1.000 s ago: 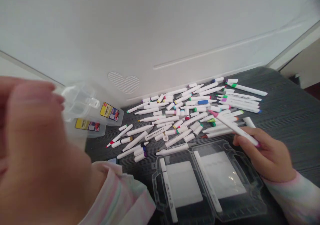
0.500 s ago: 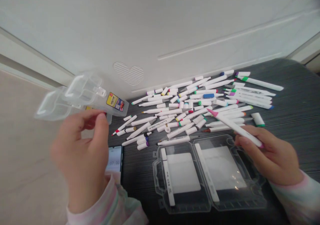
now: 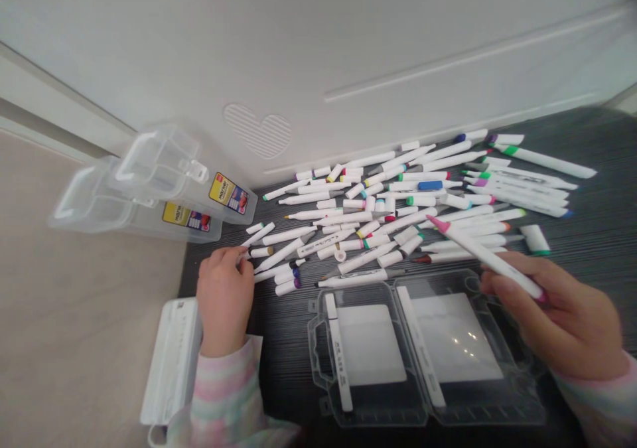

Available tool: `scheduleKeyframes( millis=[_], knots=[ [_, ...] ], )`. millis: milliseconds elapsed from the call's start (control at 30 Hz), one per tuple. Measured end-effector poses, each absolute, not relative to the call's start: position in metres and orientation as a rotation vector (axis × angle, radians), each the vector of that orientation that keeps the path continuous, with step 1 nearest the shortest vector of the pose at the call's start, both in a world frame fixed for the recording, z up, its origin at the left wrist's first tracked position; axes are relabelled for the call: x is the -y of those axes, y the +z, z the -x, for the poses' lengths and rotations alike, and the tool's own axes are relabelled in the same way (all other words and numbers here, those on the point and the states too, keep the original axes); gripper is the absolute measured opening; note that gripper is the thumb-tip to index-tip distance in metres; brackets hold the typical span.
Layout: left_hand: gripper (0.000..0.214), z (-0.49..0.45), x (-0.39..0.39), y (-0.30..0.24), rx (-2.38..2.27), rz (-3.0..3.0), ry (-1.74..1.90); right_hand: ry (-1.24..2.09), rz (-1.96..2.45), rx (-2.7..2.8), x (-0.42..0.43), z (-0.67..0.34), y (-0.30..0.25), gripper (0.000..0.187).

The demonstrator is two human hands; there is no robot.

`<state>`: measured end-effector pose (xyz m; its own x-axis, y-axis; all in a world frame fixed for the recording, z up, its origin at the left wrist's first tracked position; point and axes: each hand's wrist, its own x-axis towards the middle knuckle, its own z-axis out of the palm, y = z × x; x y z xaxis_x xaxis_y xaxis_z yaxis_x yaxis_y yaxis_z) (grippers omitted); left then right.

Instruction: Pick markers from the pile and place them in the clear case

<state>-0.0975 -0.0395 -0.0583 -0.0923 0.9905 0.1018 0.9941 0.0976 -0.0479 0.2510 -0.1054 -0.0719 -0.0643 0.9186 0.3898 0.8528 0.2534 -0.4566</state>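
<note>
My right hand [image 3: 562, 315] grips a white marker [image 3: 490, 259] with a pink tip that shows uncapped and points up to the left. At the left end of a loose heap of white markers [image 3: 363, 259] and caps, my left hand [image 3: 226, 295] is lowered with its fingers curled together. What those fingers hold, if anything, is hidden; a cap with a brown end [image 3: 261, 252] lies beside them. In front lies an opened clear plastic case [image 3: 371, 411], with one white marker [image 3: 338, 352] in its left half and another white marker [image 3: 421, 345] near the hinge.
Two clear plastic boxes [image 3: 164, 179] with yellow labels stand at the back left, lids raised. A white power-bank-like object [image 3: 172, 362] lies by the table's left edge. Behind the dark table [image 3: 283, 328] rises a white panel [image 3: 318, 56] with a heart relief.
My left hand has come down from in front of the clear boxes to the left end of the marker heap. My right hand keeps hold of the pink-tipped marker. The view has shifted slightly.
</note>
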Motion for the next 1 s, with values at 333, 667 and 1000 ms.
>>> scheduleKeyframes(
  millis=[333,667,1000],
  knots=[
    [0.029,0.086,0.039,-0.061,2.266,2.141,-0.132,0.181,1.687,1.893,0.107,-0.253,-0.073,0.021],
    [0.030,0.084,0.042,-0.059,2.374,2.088,-0.219,0.278,1.729,1.812,0.111,-0.259,-0.079,0.017],
    [0.033,0.078,0.044,-0.065,2.346,2.130,-0.912,0.214,1.785,1.812,0.110,-0.255,-0.077,0.019]
  ],
)
